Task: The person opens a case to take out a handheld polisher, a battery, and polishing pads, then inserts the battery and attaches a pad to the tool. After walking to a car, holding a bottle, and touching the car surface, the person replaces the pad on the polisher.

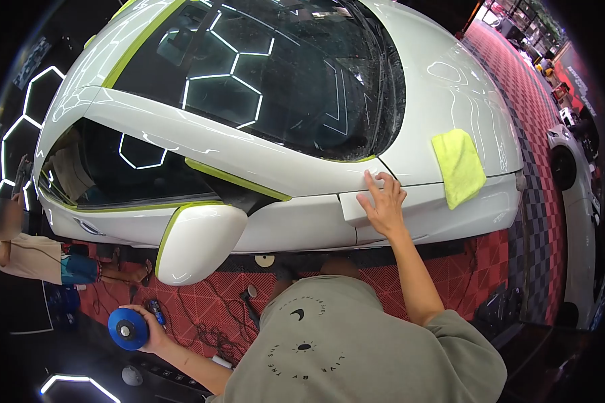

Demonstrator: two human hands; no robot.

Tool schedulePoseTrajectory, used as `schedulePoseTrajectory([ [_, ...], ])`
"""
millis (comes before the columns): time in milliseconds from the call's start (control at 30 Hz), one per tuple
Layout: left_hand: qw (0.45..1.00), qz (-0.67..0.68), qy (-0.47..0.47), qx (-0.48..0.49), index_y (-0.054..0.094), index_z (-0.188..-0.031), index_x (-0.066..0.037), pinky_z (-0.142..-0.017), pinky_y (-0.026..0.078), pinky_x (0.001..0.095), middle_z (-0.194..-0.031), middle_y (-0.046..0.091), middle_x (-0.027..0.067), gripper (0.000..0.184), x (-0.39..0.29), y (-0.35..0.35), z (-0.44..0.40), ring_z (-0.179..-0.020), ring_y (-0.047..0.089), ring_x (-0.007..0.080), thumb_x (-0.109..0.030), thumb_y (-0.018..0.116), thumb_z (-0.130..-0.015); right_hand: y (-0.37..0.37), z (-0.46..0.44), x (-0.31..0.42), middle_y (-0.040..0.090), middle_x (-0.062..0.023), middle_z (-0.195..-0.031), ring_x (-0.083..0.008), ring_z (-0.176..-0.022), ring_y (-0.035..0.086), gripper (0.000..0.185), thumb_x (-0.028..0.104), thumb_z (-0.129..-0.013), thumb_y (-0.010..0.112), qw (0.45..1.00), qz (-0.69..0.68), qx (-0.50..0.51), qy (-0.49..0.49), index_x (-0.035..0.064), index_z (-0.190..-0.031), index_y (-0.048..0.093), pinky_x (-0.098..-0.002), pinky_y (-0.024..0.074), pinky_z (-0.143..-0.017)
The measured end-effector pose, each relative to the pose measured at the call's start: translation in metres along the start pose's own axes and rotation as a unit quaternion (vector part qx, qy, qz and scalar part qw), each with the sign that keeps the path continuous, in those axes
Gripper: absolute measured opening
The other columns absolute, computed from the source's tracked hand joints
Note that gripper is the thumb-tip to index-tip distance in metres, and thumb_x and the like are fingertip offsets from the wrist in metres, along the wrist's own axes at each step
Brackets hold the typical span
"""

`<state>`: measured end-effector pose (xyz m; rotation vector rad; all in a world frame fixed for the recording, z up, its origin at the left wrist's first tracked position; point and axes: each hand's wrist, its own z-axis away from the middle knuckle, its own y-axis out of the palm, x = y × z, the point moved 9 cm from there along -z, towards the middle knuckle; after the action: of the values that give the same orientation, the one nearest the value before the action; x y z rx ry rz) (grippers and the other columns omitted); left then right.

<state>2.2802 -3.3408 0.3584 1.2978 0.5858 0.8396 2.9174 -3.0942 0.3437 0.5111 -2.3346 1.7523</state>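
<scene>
My left hand (154,329) is closed around a blue round object (128,329) with a dark, silver-capped centre, held low over the red floor. On the white car (275,154), my right hand (386,205) has its fingers apart and bent, with the fingertips at the panel near the base of the windshield. Nothing shows between those fingers. A yellow-green cloth (458,168) lies on the car to the right of this hand. Yellow-green tape (238,180) borders the side window, and more edges the white side mirror (205,243).
Another person (33,258) is beside the car at far left. Cables (218,339) and a small bottle (156,311) are on the red tiled floor (195,295). A second car (580,235) stands at the far right.
</scene>
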Motion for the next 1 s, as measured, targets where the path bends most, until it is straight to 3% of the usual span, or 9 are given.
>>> schedulePoseTrajectory([
  [133,1.000,0.013,0.004,-0.007,0.062,-0.112,0.004,-0.098,0.047,0.0481,-0.114,0.063,0.0187,0.036,-0.005,-0.003,0.010,-0.112,0.058,0.0359,-0.019,0.066,-0.084,0.009,0.010,0.015,0.043,-0.0109,-0.125,-0.0284,-0.116,0.037,0.061,0.045,-0.091,0.057,0.993,-0.111,0.039,-0.002,0.0107,-0.141,0.051,-0.0462,0.0259,-0.095],
  [233,1.000,-0.012,0.025,0.010,0.063,-0.111,0.003,-0.098,0.047,0.0480,-0.114,0.063,0.0185,0.036,-0.012,-0.003,0.013,-0.112,0.058,0.0355,-0.020,0.065,-0.084,0.009,0.006,0.033,0.043,-0.0103,-0.125,-0.0279,-0.115,0.037,0.064,0.046,-0.091,0.056,0.997,-0.069,0.002,-0.044,0.0115,-0.145,0.047,-0.0461,0.0251,-0.095],
  [300,0.998,-0.016,0.051,0.018,0.062,-0.114,0.001,-0.099,0.047,0.0467,-0.117,0.062,0.0185,0.037,-0.021,-0.006,0.012,-0.114,0.058,0.0346,-0.022,0.065,-0.085,0.013,0.005,0.058,0.041,-0.0090,-0.124,-0.0256,-0.114,0.036,0.068,0.048,-0.092,0.053,0.990,0.041,-0.010,-0.137,0.0123,-0.148,0.041,-0.0443,0.0238,-0.096],
  [500,0.999,-0.014,0.034,0.017,0.055,-0.123,0.003,-0.100,0.045,0.0449,-0.122,0.060,0.0186,0.046,-0.021,-0.002,0.027,-0.117,0.057,0.0348,-0.022,0.064,-0.086,0.043,0.006,0.083,0.041,-0.0040,-0.122,-0.0213,-0.113,0.036,0.075,0.056,-0.090,0.052,0.969,0.151,-0.021,-0.197,0.0122,-0.150,0.038,-0.0465,0.0235,-0.094],
  [600,0.999,0.014,0.032,-0.007,0.056,-0.121,0.004,-0.099,0.046,0.0453,-0.120,0.061,0.0185,0.044,-0.024,-0.008,0.030,-0.116,0.058,0.0350,-0.022,0.064,-0.086,0.055,0.016,0.113,0.041,-0.0012,-0.122,-0.0194,-0.112,0.037,0.076,0.058,-0.089,0.052,0.942,0.123,0.007,-0.313,0.0137,-0.149,0.039,-0.0468,0.0234,-0.095],
  [733,0.997,0.031,0.063,-0.003,0.055,-0.120,0.006,-0.098,0.048,0.0482,-0.119,0.061,0.0216,0.048,-0.049,-0.017,0.026,-0.114,0.058,0.0373,-0.022,0.063,-0.083,0.037,-0.005,0.135,0.041,-0.0006,-0.121,-0.0186,-0.112,0.037,0.075,0.059,-0.089,0.051,0.923,0.108,-0.004,-0.371,0.0157,-0.150,0.039,-0.0472,0.0233,-0.096],
  [867,0.995,-0.009,0.102,0.011,0.055,-0.120,0.006,-0.098,0.048,0.0486,-0.118,0.061,0.0221,0.046,-0.060,-0.017,0.028,-0.114,0.058,0.0375,-0.023,0.061,-0.085,0.032,-0.031,0.157,0.041,0.0003,-0.121,-0.0170,-0.113,0.037,0.073,0.057,-0.090,0.051,0.860,0.186,-0.035,-0.473,0.0182,-0.150,0.038,-0.0470,0.0229,-0.098],
  [933,0.995,0.015,0.095,-0.002,0.055,-0.120,0.006,-0.098,0.048,0.0485,-0.118,0.061,0.0220,0.045,-0.056,-0.016,0.032,-0.114,0.058,0.0376,-0.023,0.060,-0.086,0.031,-0.031,0.172,0.041,0.0019,-0.122,-0.0156,-0.113,0.037,0.073,0.058,-0.090,0.051,0.797,0.223,-0.053,-0.559,0.0195,-0.150,0.038,-0.0458,0.0229,-0.099],
  [1000,0.995,0.043,0.091,-0.009,0.056,-0.120,0.006,-0.097,0.049,0.0484,-0.119,0.061,0.0220,0.044,-0.055,-0.017,0.034,-0.114,0.059,0.0376,-0.023,0.059,-0.086,0.033,-0.036,0.177,0.041,0.0026,-0.123,-0.0149,-0.113,0.037,0.072,0.058,-0.090,0.051,0.772,0.234,-0.058,-0.588,0.0199,-0.150,0.038,-0.0452,0.0228,-0.100],
])
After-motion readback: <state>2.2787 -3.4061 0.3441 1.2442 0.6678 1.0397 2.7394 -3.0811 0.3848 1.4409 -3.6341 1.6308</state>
